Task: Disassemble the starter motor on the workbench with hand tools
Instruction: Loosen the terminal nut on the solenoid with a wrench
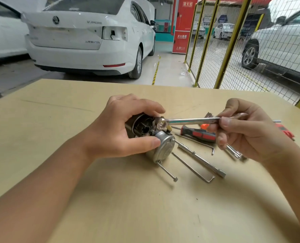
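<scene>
Workshop bay: two white cars stand beyond the far edge of the surface (61, 172), a sedan (86, 37) seen from its rear and a second car (0, 30) only partly in view at the left; a third light-coloured vehicle (284, 39) stands behind the yellow-framed mesh fence (222, 44) at the right, and one red cabinet (184, 25) stands at the fence's far end. The surface is a pale tan board, lightly scuffed. On it, near centre — the starter motor (156, 142), one unit, lying on its side: a dark open housing toward the left and a silver round end cap facing the viewer. One long through-bolt (166, 171) protrudes from the cap's lower edge, its head clear of the cap. The left hand (117, 130) grips the motor body, fingers curled over the top and thumb pressed against the cap. The right hand (247, 130) holds the handle of one chrome wrench (189, 121), whose head sits at the top of the motor beside the left fingertips. Loose on the surface to the right of the motor: one red-and-black handled screwdriver (200, 135), two L-shaped hex keys (194, 170), one long metal rod (203, 160). Further tools lie partly hidden behind the right hand — type cannot be determined.
</scene>
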